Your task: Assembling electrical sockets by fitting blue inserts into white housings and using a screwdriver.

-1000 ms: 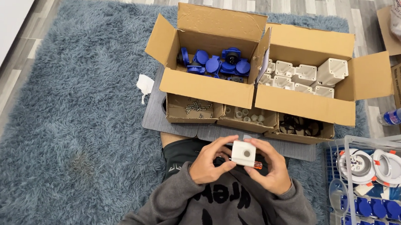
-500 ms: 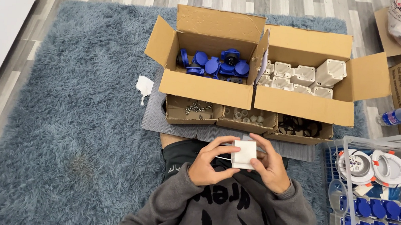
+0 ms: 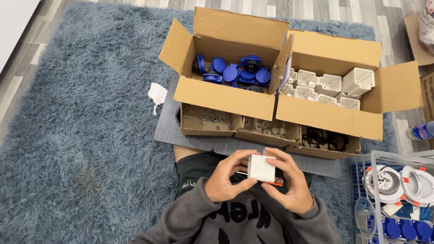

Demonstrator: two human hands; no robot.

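Since half a second ago little has shifted: both hands keep the white cube close above the lap, turned a touch so a plain face looks up. Left hand and right hand are pressed together around the cube, fingers clamped on its two sides, and a thin tool with an orange handle shows just under it, though which hand grips that tool I cannot tell. Everything else lies beyond the cube, on a grey mat that sits on a shaggy blue rug. Just past the cube stand three small open trays in a row: the left tray holds screws, the middle tray holds small pale rings, the right tray holds dark parts too small to make out. Behind them are two big cardboard boxes, flaps open: the left box holds blue round parts, roughly eight, and the right box holds white housings, about nine visible. Left of the boxes a crumpled white scrap lies on the rug. To the right of the cube a clear crate holds two white round fittings and two rows of blue parts. Farther right, one water bottle lies on the floor.
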